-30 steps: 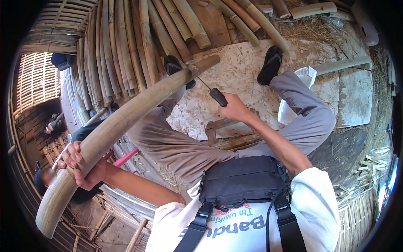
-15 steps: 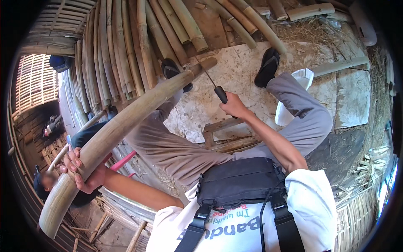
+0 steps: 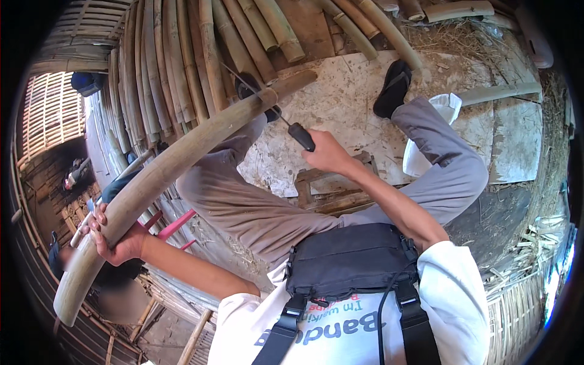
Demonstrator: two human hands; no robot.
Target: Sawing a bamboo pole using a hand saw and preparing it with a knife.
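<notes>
A long bamboo pole (image 3: pixel 182 155) runs slantwise from the lower left, over my left leg, to the upper middle. My left hand (image 3: pixel 115 240) is wrapped round it near its lower-left end. My right hand (image 3: pixel 328 151) is closed on the black handle of a knife (image 3: pixel 301 137). Its long, thin blade, seen nearly edge-on, crosses the pole at a ringed joint near the far end. Whether the edge bites into the bamboo I cannot tell. Below my right hand a small wooden frame (image 3: pixel 304 182) lies between my legs.
Many bamboo poles (image 3: pixel 176 67) lie side by side at the upper left. A stained pale board (image 3: pixel 340 97) covers the floor by my sandalled feet. A cut bamboo piece (image 3: pixel 499 94) lies at the right. Another person (image 3: pixel 61 252) is at the left, beyond the pole.
My right hand and the knife have moved left and slightly down. More blade now reaches past the pole on its far side. My left hand keeps its hold, shifted slightly left.
</notes>
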